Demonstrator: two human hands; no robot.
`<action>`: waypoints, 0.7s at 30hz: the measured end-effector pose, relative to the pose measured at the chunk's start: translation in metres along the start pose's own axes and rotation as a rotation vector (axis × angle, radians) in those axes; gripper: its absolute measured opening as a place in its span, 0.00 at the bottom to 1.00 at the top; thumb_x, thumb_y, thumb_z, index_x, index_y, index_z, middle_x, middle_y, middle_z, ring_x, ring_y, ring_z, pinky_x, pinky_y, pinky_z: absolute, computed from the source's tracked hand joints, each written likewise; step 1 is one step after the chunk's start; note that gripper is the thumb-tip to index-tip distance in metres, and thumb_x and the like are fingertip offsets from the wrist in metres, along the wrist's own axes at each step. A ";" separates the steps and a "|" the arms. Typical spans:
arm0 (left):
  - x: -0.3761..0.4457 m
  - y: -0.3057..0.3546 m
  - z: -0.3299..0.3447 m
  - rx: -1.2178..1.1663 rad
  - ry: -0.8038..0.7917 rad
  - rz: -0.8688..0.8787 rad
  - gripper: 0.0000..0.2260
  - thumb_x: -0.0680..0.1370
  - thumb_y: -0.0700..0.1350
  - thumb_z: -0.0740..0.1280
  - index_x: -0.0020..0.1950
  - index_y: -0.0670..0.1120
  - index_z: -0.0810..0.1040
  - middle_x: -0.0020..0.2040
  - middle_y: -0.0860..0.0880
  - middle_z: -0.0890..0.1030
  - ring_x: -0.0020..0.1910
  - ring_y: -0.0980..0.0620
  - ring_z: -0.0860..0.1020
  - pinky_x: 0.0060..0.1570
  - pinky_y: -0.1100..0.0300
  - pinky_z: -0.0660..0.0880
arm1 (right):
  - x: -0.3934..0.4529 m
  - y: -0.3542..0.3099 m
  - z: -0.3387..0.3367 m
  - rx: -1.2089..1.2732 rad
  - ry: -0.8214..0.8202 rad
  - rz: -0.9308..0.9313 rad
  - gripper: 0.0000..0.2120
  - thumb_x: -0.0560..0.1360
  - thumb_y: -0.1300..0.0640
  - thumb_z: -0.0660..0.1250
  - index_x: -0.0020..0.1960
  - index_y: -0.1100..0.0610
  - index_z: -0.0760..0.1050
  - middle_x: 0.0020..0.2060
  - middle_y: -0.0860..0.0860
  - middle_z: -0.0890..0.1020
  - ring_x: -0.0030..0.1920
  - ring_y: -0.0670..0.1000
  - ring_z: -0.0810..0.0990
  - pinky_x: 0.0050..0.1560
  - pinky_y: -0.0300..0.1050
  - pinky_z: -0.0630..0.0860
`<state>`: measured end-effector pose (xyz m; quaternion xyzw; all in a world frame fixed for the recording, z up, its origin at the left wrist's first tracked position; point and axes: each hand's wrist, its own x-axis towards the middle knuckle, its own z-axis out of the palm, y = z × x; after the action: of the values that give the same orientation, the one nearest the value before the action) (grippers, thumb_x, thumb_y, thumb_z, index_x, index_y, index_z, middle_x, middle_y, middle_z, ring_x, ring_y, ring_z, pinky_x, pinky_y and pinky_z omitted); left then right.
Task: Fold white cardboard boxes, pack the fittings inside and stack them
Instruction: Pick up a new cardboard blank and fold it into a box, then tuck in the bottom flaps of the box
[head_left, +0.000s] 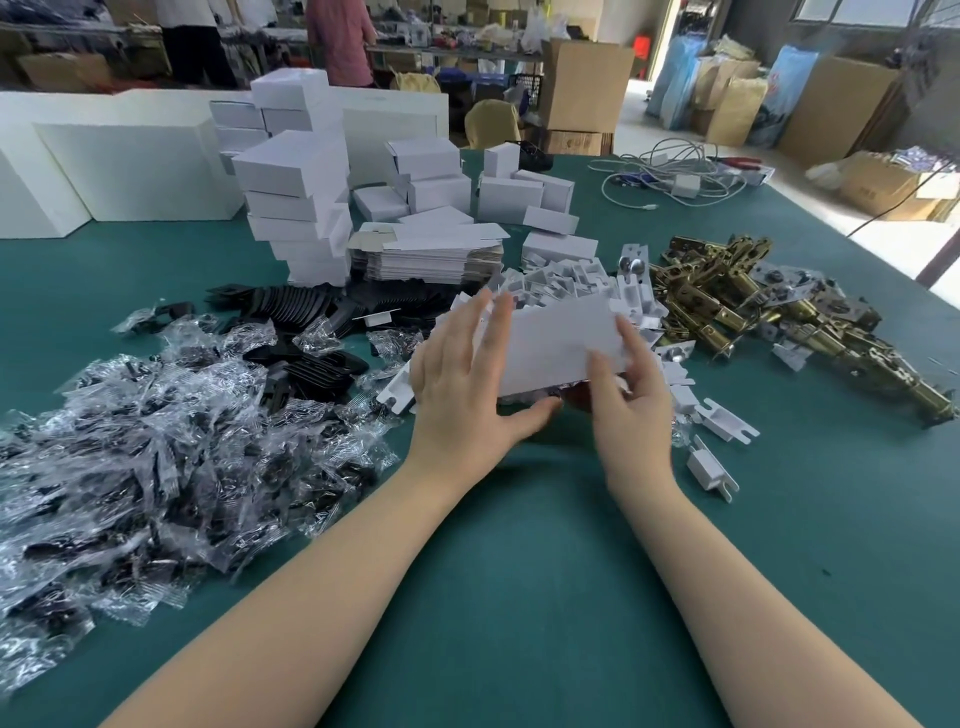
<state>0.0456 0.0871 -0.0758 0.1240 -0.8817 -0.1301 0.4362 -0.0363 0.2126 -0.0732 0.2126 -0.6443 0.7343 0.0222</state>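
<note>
Open green table (519, 597) in front of me, between the two forearms; the bare stretch runs to the near edge of view. Left of it lies a heap of clear plastic bags (156, 457) with dark fittings inside, reaching almost to my left forearm. On the right, a few loose white plastic pieces (711, 470) lie near the right wrist; beyond them more bare green runs toward the table's right edge.

Farther back: black flat parts (306, 322) fanned in rows, a pile of white plastic pieces (566, 278) behind the hands, brass-coloured latch fittings (753, 306) in a heap at right. A stack of flat unfolded box blanks (426, 260) sits mid-table; beside it a leaning tower of folded white boxes (296, 208), more folded boxes (519, 192) scattered behind. White cables (675, 171) lie at the far right corner. Room beyond: brown cartons, other benches, two people standing, daylight from a doorway.

The white cardboard box (556, 343) is held above the table just in front of the white-piece pile. Left hand (462, 384): fingers extended up along the box's left end, thumb curled under its lower edge, gripping it. Right hand (631, 384): fingers curled on the box's right end, index raised against its face. Something dark red shows under the box; I cannot tell what.
</note>
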 end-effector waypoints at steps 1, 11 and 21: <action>0.001 -0.001 -0.001 -0.021 -0.003 -0.040 0.46 0.68 0.65 0.70 0.77 0.48 0.52 0.76 0.39 0.63 0.74 0.44 0.59 0.70 0.50 0.55 | 0.006 -0.001 -0.006 0.028 0.111 0.057 0.14 0.80 0.52 0.64 0.60 0.35 0.72 0.56 0.43 0.80 0.46 0.37 0.81 0.41 0.32 0.77; 0.005 -0.008 -0.001 -0.522 -0.077 -0.042 0.36 0.68 0.51 0.76 0.73 0.52 0.66 0.70 0.49 0.73 0.70 0.50 0.71 0.66 0.43 0.70 | 0.012 -0.011 -0.013 0.168 -0.116 0.472 0.10 0.81 0.48 0.62 0.45 0.51 0.78 0.33 0.45 0.84 0.31 0.44 0.83 0.27 0.38 0.76; -0.001 -0.010 0.000 -0.623 -0.241 -0.335 0.22 0.65 0.62 0.73 0.55 0.60 0.73 0.51 0.64 0.80 0.49 0.64 0.79 0.50 0.63 0.76 | -0.007 -0.001 0.002 -0.202 -0.263 -0.018 0.10 0.81 0.46 0.55 0.54 0.42 0.76 0.46 0.40 0.82 0.51 0.38 0.79 0.53 0.36 0.73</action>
<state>0.0467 0.0785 -0.0798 0.1117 -0.8122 -0.4757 0.3188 -0.0290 0.2121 -0.0746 0.3093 -0.7101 0.6316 -0.0344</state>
